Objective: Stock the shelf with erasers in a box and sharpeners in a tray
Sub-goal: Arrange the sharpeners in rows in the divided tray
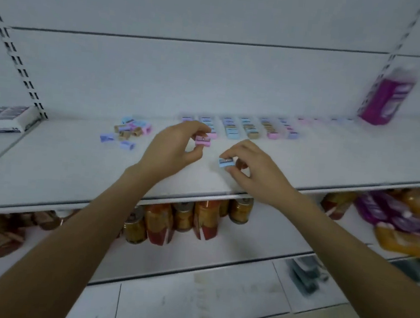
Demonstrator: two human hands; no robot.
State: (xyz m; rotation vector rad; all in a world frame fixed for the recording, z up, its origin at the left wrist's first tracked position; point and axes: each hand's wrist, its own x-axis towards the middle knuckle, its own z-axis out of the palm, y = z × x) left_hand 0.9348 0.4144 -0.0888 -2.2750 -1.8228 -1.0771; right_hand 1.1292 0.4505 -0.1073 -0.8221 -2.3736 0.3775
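Over the white shelf (73,165), my left hand (174,147) pinches a pink sharpener (202,140) between thumb and fingers. My right hand (254,173) pinches a blue sharpener (226,162) just above the shelf, and something brown shows behind its fingers. Several rows of pastel sharpeners (243,128) are lined up behind the hands. A loose pile of sharpeners (129,131) lies to the left. A box of erasers (6,118) sits at the far left of the shelf.
A purple bottle (386,99) stands at the back right of the shelf. Slotted uprights (19,61) run up the back wall. On the lower shelf are cans (240,210), red packets (158,220) and orange and purple bags (404,220).
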